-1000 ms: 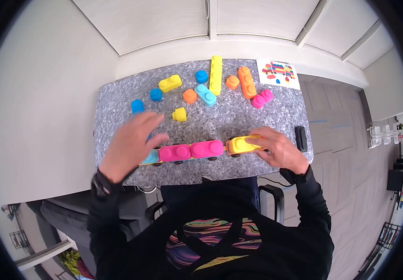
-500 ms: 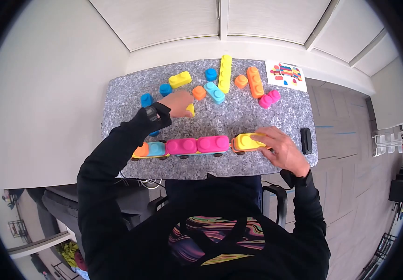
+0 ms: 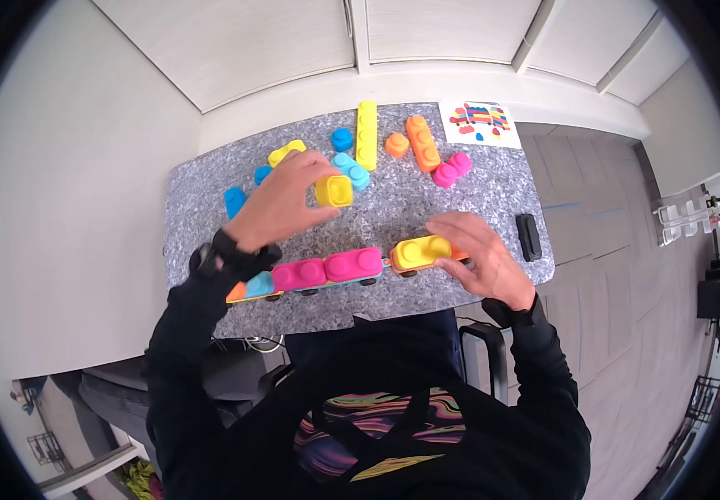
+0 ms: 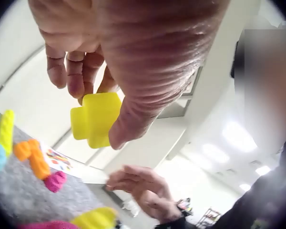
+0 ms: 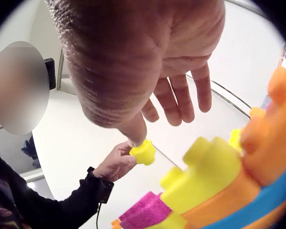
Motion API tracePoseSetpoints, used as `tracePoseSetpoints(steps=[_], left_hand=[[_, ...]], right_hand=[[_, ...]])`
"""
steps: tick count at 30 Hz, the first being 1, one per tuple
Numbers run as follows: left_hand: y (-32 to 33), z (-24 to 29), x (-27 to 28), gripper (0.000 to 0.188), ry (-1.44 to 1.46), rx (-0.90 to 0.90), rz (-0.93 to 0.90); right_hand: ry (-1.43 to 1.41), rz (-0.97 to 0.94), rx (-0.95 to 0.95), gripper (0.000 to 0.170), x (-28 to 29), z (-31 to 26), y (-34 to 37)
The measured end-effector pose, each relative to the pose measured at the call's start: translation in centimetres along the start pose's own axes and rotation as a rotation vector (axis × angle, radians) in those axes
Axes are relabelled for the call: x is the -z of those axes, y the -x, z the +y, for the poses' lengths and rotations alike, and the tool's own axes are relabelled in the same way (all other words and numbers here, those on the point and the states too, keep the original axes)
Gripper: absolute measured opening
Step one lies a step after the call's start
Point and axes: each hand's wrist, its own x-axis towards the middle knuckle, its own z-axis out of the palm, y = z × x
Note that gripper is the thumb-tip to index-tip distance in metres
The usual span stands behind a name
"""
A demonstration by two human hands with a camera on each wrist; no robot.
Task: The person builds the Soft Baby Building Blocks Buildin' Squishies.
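A small one-stud yellow block (image 3: 335,192) is pinched between the thumb and fingers of my left hand (image 3: 283,202). In the left wrist view this block (image 4: 102,119) shows side-on, its stud pointing left. Below stands a train of block-topped wheeled cars, with pink blocks (image 3: 326,268) in the middle and a light blue block (image 3: 258,285) to their left. Its right-hand car carries a two-stud yellow block (image 3: 421,252). My right hand (image 3: 486,260) hovers at that car's right end, fingers extended and apart from the thumb, holding nothing. Orange blocks (image 5: 271,138) behind the yellow one show in the right wrist view.
Loose blocks lie along the back: a long yellow block (image 3: 366,137), a long orange block (image 3: 423,143), a pink block (image 3: 451,170), a light blue block (image 3: 350,171) and several others. A picture card (image 3: 480,125) sits at the back right, a black case (image 3: 528,237) at the right edge.
My left hand reached across to the small yellow block, took hold of it and lifted it back toward me. My right hand has loosened from the yellow block on the right-hand car.
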Motion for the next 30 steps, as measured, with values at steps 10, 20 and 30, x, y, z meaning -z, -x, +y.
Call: tracePoseSetpoints(steps=[10, 20, 30], left_hand=[[1.6, 13.6, -3.6, 0.061, 0.570, -0.163, 0.318], [1.5, 15.5, -8.7, 0.067, 0.608, -0.088, 0.481], [9.5, 8.9, -8.1, 0.051, 0.275, 0.040, 0.389]], right_hand=[[-1.080, 0.148, -0.257, 0.063, -1.6, -3.5, 0.7], [-1.130, 0.265, -0.285, 0.076, -0.8, -2.6, 3.2], [0.029, -0.028, -0.243, 0.053, 5.2, -0.2, 1.4]])
